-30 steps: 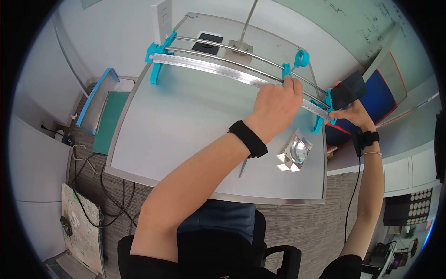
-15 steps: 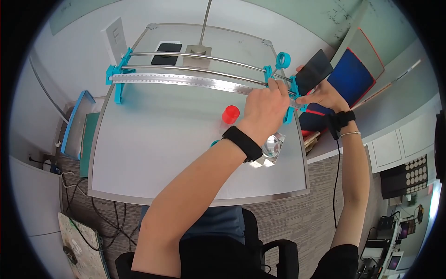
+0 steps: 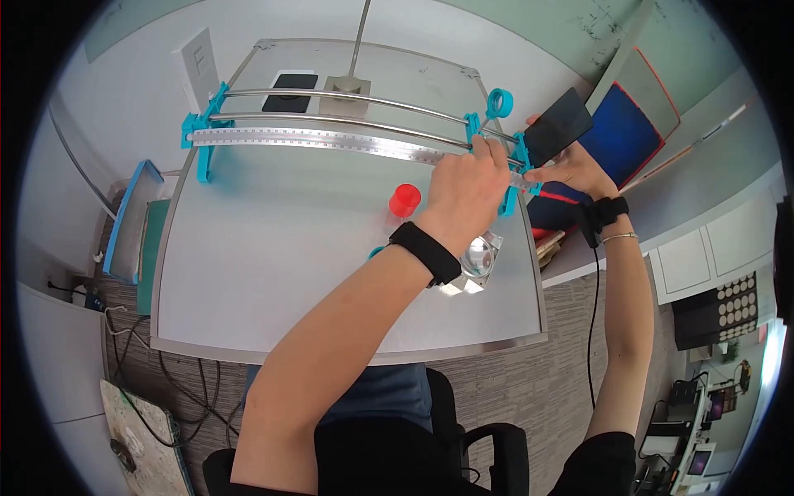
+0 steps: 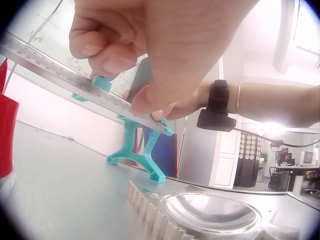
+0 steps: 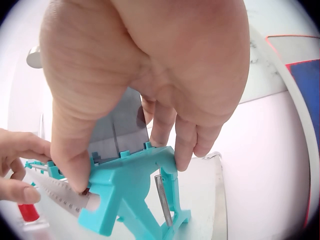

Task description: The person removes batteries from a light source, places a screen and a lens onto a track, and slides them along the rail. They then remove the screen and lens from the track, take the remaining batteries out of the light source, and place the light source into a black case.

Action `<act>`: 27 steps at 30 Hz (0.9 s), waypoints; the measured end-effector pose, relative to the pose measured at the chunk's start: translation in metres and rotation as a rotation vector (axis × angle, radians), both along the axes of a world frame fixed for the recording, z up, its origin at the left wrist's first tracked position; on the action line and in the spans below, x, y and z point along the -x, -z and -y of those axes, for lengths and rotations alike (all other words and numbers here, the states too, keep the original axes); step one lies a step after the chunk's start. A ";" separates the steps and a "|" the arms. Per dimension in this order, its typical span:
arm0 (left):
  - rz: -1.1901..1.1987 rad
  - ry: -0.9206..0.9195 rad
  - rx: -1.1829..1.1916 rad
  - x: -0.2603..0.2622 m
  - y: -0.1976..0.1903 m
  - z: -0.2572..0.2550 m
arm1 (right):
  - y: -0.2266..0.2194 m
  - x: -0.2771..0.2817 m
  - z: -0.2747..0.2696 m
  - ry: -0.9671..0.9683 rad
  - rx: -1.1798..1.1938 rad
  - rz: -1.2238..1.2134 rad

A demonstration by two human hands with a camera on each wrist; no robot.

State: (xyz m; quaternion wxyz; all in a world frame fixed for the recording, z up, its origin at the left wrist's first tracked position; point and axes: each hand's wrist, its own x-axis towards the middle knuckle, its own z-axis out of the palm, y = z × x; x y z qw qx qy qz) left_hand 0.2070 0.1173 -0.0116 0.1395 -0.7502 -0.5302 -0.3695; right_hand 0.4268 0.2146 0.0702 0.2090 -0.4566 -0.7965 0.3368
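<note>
Grey tabletop (image 3: 289, 248) carries all the things, and it is the largest of them. Along its far side stands an optical bench: two steel rods (image 3: 347, 99) and a long steel ruler (image 3: 314, 139) are held between a teal end bracket (image 3: 198, 140) on the left and a second teal bracket (image 3: 514, 178) at the right corner. Behind the rods a dark flat pad (image 3: 289, 83) lies on the tabletop, and next to it a metal post stands on a square base (image 3: 343, 86).

A dark rectangular plate (image 3: 558, 126) stands upright in the right bracket, tilted a little. The right hand (image 3: 579, 169) holds this bracket; its thumb presses on the front near the ruler end and the other fingers (image 5: 172, 130) curl behind the plate, so the grip is closed around the bracket.

The left hand (image 3: 463, 194) is just beside it, over the ruler near the right end. Its thumb and fingers (image 4: 107, 57) pinch the ruler edge, next to a small teal slider (image 3: 474, 128) which carries a teal ring holder (image 3: 499, 103). So this grip is closed on the ruler.

Near the left wrist a round lens in a clear square mount (image 3: 478, 258) lies flat on the tabletop. A small red cylinder (image 3: 404, 200) stands upright a bit to the left of it.
</note>
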 end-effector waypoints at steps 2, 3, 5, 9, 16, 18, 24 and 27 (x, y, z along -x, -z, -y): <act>0.000 -0.005 -0.004 0.000 0.000 0.000 | 0.004 -0.002 -0.003 -0.015 -0.004 -0.031; 0.003 -0.006 -0.003 0.000 0.001 0.001 | 0.005 -0.003 -0.003 -0.017 -0.002 -0.028; 0.002 -0.005 -0.026 0.000 0.002 0.002 | 0.002 -0.001 -0.002 -0.009 0.049 -0.032; 0.004 -0.012 -0.016 0.000 0.000 0.001 | 0.003 -0.007 -0.009 -0.024 0.013 0.021; 0.000 -0.007 -0.004 0.000 0.002 -0.001 | -0.002 0.000 -0.003 0.017 0.073 -0.036; -0.002 0.005 0.012 0.000 0.003 -0.001 | -0.003 0.000 -0.003 0.021 0.057 -0.029; 0.004 0.025 -0.029 0.002 0.003 0.000 | -0.006 0.002 -0.006 -0.003 -0.117 -0.167; -0.044 0.026 -0.020 0.005 0.005 -0.004 | -0.014 -0.001 0.003 0.049 -0.181 -0.375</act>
